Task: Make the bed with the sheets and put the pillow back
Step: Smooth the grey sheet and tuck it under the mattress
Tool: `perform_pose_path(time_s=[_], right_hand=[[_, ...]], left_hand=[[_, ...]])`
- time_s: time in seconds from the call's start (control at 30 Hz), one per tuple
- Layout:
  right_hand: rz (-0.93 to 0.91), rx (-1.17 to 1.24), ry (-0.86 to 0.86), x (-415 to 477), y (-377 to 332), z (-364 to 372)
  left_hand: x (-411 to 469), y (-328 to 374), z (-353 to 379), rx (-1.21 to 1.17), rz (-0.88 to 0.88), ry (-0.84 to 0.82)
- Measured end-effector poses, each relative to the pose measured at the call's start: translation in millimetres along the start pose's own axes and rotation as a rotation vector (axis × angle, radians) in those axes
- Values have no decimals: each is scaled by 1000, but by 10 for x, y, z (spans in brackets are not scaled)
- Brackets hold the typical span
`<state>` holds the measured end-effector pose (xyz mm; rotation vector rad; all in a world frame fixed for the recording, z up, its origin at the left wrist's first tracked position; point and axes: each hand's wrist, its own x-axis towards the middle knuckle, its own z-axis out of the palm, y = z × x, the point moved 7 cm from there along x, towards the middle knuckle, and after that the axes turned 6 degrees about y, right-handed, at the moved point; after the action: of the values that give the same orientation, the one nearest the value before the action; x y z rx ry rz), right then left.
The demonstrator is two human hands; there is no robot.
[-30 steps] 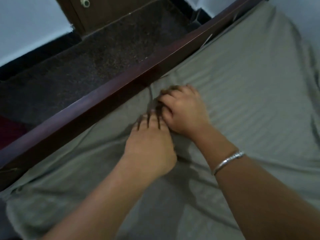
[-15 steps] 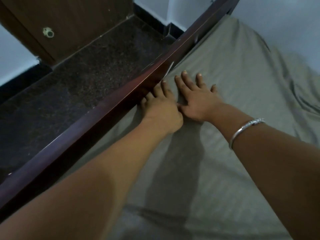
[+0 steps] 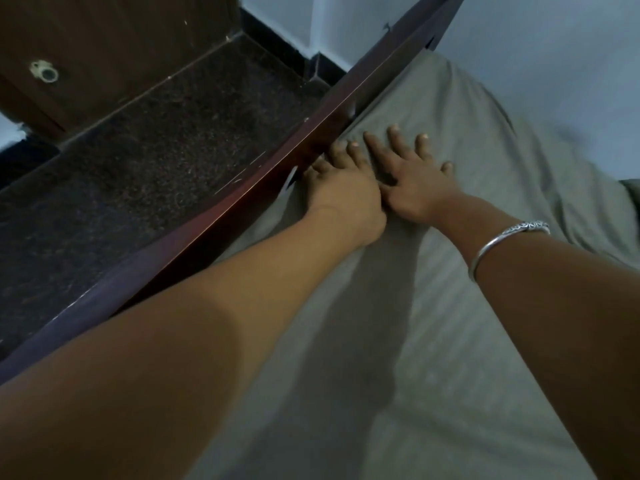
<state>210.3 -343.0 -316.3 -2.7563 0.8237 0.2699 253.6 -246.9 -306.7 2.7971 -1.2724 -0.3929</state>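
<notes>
A grey-green striped sheet (image 3: 460, 306) covers the mattress and fills the right half of the view. My left hand (image 3: 343, 192) lies flat on it right against the dark wooden bed rail (image 3: 221, 216), fingers pushed toward the gap between rail and mattress. My right hand (image 3: 412, 181) rests palm down beside it, fingers spread on the sheet, touching the left hand. A silver bangle (image 3: 502, 244) sits on the right wrist. Neither hand holds anything. No pillow is in view.
Beyond the rail lies dark speckled flooring (image 3: 145, 161). A brown wooden door (image 3: 104, 46) with a metal fitting stands at the upper left. A pale wall (image 3: 554, 64) runs behind the far side of the bed, with the sheet rumpled at the right edge.
A second ago both hands were bunched together gripping the sheet by the rail. They have since flattened out and slid farther along the rail, smoothing the sheet.
</notes>
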Motion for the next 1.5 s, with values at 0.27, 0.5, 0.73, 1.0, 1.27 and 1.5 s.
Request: perform_pose_path(time_s=[0.27,0.5,0.73,1.0,1.27,1.5], right_hand=[[205,-68,56,129,697,-15],[35,79,70,454,857,-175],[298,-79,260,248,1557,-173],[12,-93,322,158,1307,-122],[343,-68,294,-212,1993,-170],[353,7,288,-573,2395,-106]], left_hand=[[478,612,-357,150,201,42],[1164,768,-145,66,265,-102],[1381,849,-53,188,294,78],[1437,852,-4,184,270,179],[1170,1494,-49,239,470,166],[925,2135,355,125,627,8]])
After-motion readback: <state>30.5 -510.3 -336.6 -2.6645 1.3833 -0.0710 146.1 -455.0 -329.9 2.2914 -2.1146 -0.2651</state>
